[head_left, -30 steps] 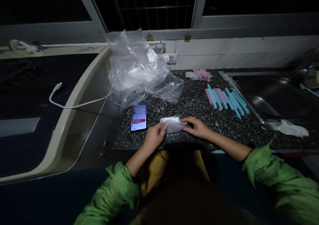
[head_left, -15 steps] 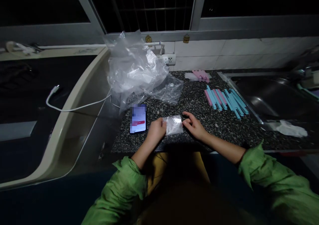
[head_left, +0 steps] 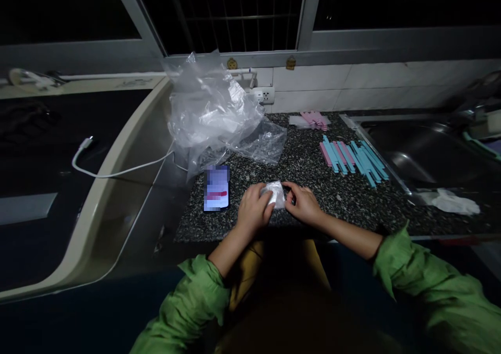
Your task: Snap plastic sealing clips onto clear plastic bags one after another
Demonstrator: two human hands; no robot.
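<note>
A small clear plastic packet (head_left: 277, 195) lies on the speckled dark countertop (head_left: 309, 161) close to its front edge. My left hand (head_left: 253, 208) grips its left side, fingers partly over the top. At the packet's right edge, my right hand (head_left: 304, 203) has thumb and index finger bent towards the plastic, closed around that edge. What is inside the packet cannot be made out. Left of my left hand lies a phone (head_left: 216, 188) with its screen lit. Blue and pink flat strips (head_left: 354, 158) rest in a loose row to the right.
A large heap of crumpled clear plastic bags (head_left: 219, 114) stands at the back left. Pink strips (head_left: 314, 120) lie by the wall. The sink (head_left: 415, 150) is at right, with a white crumpled cloth or bag (head_left: 456, 202) before it. A white cable (head_left: 129, 171) hangs across the left.
My left hand has moved right and further over the packet, covering more of it. My right fingers have drawn in from spread to closed at the packet's right edge.
</note>
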